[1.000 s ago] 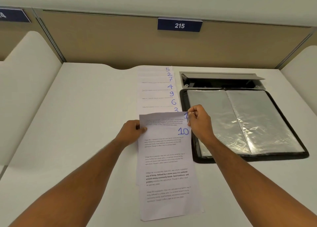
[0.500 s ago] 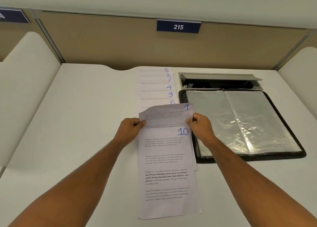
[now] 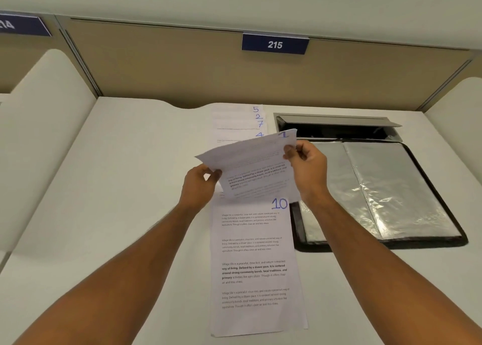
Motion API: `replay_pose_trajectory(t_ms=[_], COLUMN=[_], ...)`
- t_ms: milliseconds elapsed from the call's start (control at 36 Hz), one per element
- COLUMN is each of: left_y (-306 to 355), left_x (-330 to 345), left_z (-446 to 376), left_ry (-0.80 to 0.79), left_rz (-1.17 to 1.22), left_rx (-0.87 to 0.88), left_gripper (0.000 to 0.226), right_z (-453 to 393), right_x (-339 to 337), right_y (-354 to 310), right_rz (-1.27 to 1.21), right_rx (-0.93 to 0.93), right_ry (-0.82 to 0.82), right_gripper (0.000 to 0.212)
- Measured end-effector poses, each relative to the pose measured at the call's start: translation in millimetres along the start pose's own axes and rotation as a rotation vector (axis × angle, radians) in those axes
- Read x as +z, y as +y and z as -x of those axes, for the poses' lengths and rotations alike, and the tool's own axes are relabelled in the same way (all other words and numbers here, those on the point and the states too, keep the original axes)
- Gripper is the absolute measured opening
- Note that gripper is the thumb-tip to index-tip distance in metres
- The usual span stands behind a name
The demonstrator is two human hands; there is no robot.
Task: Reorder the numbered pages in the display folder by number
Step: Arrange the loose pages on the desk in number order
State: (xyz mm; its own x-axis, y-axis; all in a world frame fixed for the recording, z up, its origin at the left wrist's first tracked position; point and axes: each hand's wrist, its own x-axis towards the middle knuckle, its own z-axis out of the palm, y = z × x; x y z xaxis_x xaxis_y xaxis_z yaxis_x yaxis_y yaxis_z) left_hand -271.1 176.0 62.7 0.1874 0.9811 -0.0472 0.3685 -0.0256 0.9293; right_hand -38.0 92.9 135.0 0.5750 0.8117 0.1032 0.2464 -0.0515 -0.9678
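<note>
White page 1 [image 3: 250,159] spans between left grip [image 3: 199,185] and right grip [image 3: 306,162].

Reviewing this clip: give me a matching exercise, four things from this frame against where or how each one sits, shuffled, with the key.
Things
1. page 1
2. page 10
3. display folder
4. page 5

States
A. lying open, sleeves showing
B. farthest sheet in the row on the desk
C. lifted off the desk, held at both side edges
D. flat on the desk, nearest the person

Pairs: 1-C, 2-D, 3-A, 4-B
</note>
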Motion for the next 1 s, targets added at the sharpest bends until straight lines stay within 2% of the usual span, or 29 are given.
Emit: replay_pose_trajectory(t_ms=[139,194,306,417,583,778,1000], left_y=[22.9,30.9,41.4,48.2,35.7,-32.5,-67.2], left_x=[-2.3,-5.4,-14.7,-25.5,-43.9,-66.6,-90.8], left_z=[-8.9,-14.5,-27.8,-39.5,-50.3,-50.7,-59.8], left_ry=[0.066,0.089,0.145,0.192,0.259,0.147,0.301], left_rz=[0.245,0.294,0.377,0.422,0.393,0.235,0.121], left_rx=[-0.032,-0.032,-0.034,-0.015,-0.090,-0.279,-0.313], left_gripper=[0.017,0.017,0.013,0.012,0.018,0.037,0.029], right_z=[-9.6,-13.8,-20.2,-22.0,-24.3,-21.2,-18.4], right_x=[8.2,9.8,15.3,26.9,55.4,97.6,156.9], right_y=[-8.9,-1.9,15.3,18.1,19.2,39.2,44.9], right_rz=[0.044,0.103,0.191,0.204,0.234,0.228,0.326], right_rx=[-0.028,0.017,0.138,0.179,0.223,0.321,0.355], right_ry=[0.005,-0.014,-0.065,-0.068,-0.079,-0.158,-0.270], right_gripper=[0.013,0.016,0.007,0.007,0.015,0.012,0.010])
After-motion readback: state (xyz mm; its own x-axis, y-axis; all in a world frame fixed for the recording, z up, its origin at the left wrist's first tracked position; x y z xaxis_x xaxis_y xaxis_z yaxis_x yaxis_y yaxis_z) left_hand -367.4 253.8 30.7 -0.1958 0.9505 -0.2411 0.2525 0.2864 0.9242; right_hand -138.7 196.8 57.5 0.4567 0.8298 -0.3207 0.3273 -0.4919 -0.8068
